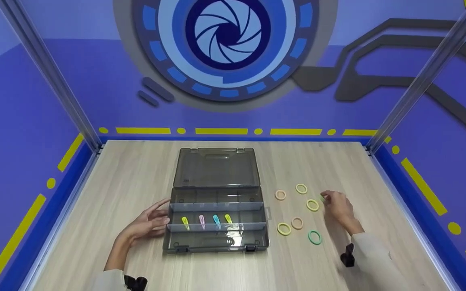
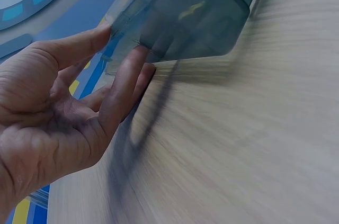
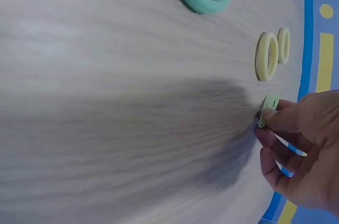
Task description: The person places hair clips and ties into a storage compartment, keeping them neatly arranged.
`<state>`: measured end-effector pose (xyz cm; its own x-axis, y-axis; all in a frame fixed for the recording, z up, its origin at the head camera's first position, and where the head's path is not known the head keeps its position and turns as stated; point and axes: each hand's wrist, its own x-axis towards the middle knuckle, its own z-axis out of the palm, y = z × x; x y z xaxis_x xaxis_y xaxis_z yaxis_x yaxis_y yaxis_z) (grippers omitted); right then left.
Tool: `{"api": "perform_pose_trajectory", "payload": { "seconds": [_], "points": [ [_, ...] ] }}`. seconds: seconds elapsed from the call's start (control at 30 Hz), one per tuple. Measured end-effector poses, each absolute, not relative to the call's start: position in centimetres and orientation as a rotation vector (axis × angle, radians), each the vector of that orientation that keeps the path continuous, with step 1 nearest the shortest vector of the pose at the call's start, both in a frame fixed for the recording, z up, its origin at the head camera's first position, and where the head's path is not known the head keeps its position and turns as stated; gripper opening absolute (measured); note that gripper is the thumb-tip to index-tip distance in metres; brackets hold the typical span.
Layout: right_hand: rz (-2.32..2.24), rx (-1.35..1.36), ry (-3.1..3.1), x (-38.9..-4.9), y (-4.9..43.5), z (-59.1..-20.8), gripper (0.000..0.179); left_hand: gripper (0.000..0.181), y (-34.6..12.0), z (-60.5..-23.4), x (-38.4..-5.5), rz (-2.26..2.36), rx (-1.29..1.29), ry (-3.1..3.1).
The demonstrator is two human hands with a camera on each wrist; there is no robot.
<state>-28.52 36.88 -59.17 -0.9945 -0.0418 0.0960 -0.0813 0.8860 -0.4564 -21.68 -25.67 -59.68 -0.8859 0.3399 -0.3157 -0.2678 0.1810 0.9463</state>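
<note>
An opened dark translucent plastic box (image 1: 217,241) lies on the table, its lid (image 1: 217,167) tipped back. Two clear dividers split it into rows; the middle row holds several hair clips (image 1: 202,222) in yellow, pink and blue. The fingertips of my left hand (image 1: 148,223) touch the box's left side, fingers loosely extended. To the right of the scattered hair ties, my right hand (image 1: 339,206) pinches a light green hair clip (image 3: 269,108) between thumb and fingers, just over the tabletop. In the head view that clip is mostly hidden by the fingers.
Several hair ties lie between the box and my right hand: a green one (image 1: 314,237), yellow ones (image 1: 312,205) and peach ones (image 1: 280,195). Blue panels (image 1: 233,117) and metal posts (image 1: 411,89) border the wooden table (image 1: 136,182) at the back and sides.
</note>
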Motion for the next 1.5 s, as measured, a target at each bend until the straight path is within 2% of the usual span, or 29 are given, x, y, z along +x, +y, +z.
{"api": "perform_pose_trajectory", "payload": {
  "seconds": [0.57,0.83,1.5],
  "points": [
    [1.202,-0.075,-2.983,-27.6,38.2,-57.4,0.049,0.080,-25.7,-59.7,-21.7,1.751,0.089,2.000],
    [1.198,0.048,-2.936,-27.4,37.1,-56.7,0.039,0.079,-25.7,-59.6,-21.7,1.747,0.075,1.993],
    [1.361,0.325,-2.907,-27.6,32.9,-54.8,0.036,0.078,-25.7,-59.7,-21.7,1.763,0.065,1.977]
  ]
}}
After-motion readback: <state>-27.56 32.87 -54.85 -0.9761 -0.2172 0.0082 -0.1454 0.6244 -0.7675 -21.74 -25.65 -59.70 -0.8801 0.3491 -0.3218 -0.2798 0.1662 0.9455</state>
